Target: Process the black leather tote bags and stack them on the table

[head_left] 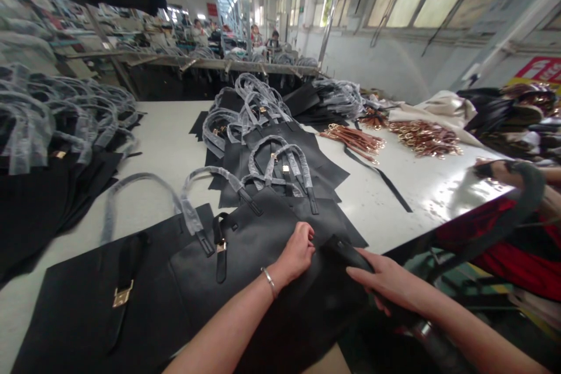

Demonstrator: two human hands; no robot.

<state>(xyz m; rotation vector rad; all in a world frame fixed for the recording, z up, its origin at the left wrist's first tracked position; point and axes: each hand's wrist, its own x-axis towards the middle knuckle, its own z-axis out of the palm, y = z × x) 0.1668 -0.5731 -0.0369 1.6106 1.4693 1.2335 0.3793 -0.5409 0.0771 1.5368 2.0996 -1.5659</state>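
My left hand point(298, 249), with a bangle on its wrist, rests over the black leather bag panels with its fingers curled closed; whatever they hold, if anything, is hidden. To its right, my right hand point(388, 281) grips the lifted edge of a black leather bag panel point(333, 292), thumb on top. Beneath and to the left lies another black panel point(258, 239) with a plastic-wrapped handle point(217, 172) and a strap with a gold buckle point(221, 247). At the far left front is a similar panel point(70, 298) with a gold clasp point(123, 294).
Piled panels with wrapped handles point(267, 158) lie ahead on the white table point(166, 108); another heap point(65, 117) stands left. Brown straps with gold hooks point(357, 140) and a loose black strip point(385, 184) lie right. Another person's arm point(499, 172) reaches in at the right edge.
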